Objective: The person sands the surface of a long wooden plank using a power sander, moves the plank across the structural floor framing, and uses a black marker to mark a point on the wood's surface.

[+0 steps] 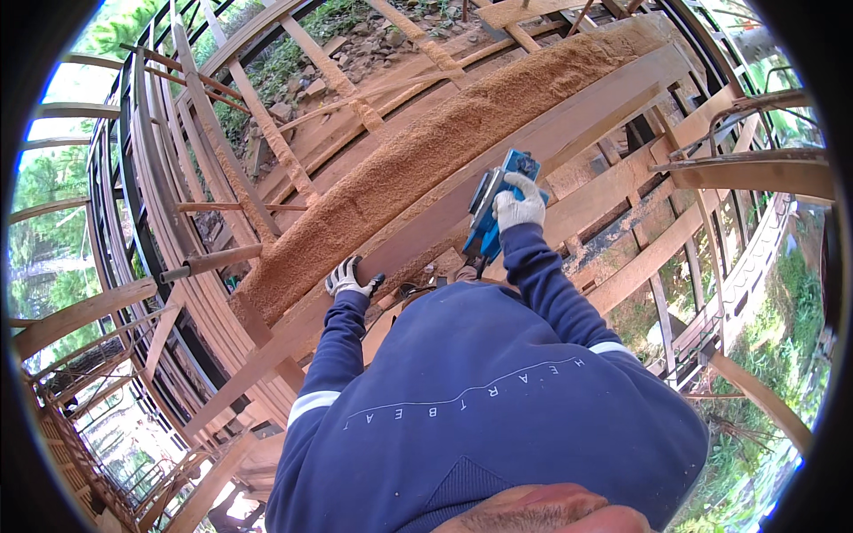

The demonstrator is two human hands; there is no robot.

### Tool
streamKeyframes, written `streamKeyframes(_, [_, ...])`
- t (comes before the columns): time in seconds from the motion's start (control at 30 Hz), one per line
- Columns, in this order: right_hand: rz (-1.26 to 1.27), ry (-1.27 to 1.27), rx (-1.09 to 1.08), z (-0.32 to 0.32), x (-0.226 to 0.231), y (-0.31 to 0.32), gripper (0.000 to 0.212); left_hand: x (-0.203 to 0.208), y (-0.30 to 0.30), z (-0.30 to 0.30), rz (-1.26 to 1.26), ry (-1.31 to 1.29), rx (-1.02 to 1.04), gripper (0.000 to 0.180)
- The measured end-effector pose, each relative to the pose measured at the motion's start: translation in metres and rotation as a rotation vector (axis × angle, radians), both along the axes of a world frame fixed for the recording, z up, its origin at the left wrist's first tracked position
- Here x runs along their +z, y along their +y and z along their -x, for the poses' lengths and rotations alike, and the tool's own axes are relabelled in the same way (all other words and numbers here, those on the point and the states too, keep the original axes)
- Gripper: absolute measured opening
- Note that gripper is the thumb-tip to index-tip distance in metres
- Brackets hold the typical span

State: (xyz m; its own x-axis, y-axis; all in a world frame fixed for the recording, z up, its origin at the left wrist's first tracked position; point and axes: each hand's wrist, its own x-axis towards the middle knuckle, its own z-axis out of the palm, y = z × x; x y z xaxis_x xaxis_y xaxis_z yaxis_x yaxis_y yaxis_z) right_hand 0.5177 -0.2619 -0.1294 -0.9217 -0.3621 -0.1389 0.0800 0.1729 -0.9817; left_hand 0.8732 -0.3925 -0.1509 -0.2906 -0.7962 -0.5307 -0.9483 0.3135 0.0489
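A blue electric planer (485, 222) is tilted over the near side of a long reddish-brown wooden board (418, 233). My right hand (522, 206), in a white work glove, is closed around the planer's upper part. The tool's underside and whether it touches the wood cannot be made out. Farther left, my gloved left hand (350, 277) grips the board's near edge, its fingers curled over the top. The board runs slantwise from lower left to upper right.
A thick bank of sawdust (426, 169) lies along the board's far side. Slatted timber framing (293, 151) spans rubble and soil beyond. Stacked long planks (169, 213) stand at left. More wooden rails (640, 258) cross at right, with grass (782, 329) past them.
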Motion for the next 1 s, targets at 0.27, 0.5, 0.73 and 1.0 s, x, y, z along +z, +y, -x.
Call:
streamKeyframes(0.27, [0.072, -0.191, -0.224, 0.131, 0.045, -0.012, 0.036, 0.006, -0.001, 0.004, 0.023, 0.042, -0.031, 0.082])
streamKeyframes(0.5, [0.096, -0.200, -0.303, 0.139, 0.085, 0.094, 0.044, -0.003, 0.004, -0.003, 0.038, 0.040, -0.009, 0.087])
streamKeyframes(0.73, [-0.008, -0.261, -0.418, 0.108, 0.030, 0.202, 0.044, 0.023, 0.007, 0.012, 0.035, -0.065, -0.105, 0.099])
streamKeyframes(1.0, [-0.111, -0.392, -0.518, 0.067, 0.013, 0.271, 0.055, 0.007, -0.010, 0.008, -0.038, -0.134, -0.207, 0.102])
